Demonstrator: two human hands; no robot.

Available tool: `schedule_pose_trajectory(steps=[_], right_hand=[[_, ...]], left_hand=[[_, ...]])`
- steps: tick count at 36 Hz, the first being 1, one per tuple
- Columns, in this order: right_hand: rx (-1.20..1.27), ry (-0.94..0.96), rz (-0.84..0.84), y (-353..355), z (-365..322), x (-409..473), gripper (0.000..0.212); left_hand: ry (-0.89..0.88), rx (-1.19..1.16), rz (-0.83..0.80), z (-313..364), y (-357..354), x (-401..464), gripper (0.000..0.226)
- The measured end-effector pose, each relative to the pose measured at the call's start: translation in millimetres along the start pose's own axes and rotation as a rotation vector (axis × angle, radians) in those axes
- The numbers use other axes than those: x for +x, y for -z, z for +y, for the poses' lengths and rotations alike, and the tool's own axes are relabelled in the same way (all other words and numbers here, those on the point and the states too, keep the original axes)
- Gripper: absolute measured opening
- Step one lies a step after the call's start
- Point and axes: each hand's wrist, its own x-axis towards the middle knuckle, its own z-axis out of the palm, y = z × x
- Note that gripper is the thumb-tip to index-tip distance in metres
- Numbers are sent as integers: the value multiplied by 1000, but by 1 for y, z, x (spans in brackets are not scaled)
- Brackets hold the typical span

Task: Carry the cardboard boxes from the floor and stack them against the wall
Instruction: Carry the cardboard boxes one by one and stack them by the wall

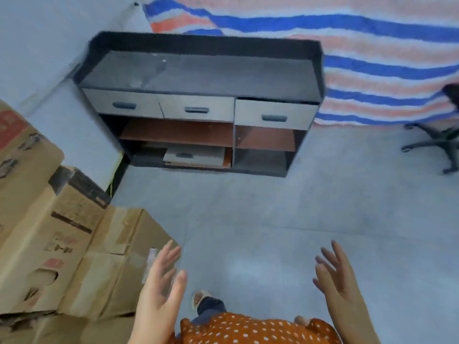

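Both hands empty, fingers spread: left hand (161,281) just beside the cardboard boxes (62,244), right hand (335,274) over bare floor (273,219). Boxes piled at left by the wall (37,45), worn, torn edges, taped. Prob. stiff but weakened, weight unknown; best grip under bottom corners w/ both hands, not flaps. Farther: black cabinet (198,78), striped tarp (372,45), chair base (434,145).
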Motion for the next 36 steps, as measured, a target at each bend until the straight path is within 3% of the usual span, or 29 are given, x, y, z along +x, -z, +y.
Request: schedule_pose_trajectory(steps=[7,12,19,22,29,36], right_hand=[[42,-30,330,141,48,-85,55],[92,-95,611,231,84,-159,57],[199,-207,902,297,128,-232,53],[234,-226,1012,315,146,-257,53],[300,-247,1182,354,172,-270,57],[335,-243,1266,432,191,-243,59]], left_hand=[[-174,69,-317,16,-109,-43,36],[-253,70,-596,36,-203,-98,44],[-329,81,-919,54,-300,-172,74],[-378,97,-1032,61,-339,-198,64],[-410,146,-1195,77,-413,-230,78],[-428,140,-1262,101,-511,-256,45]])
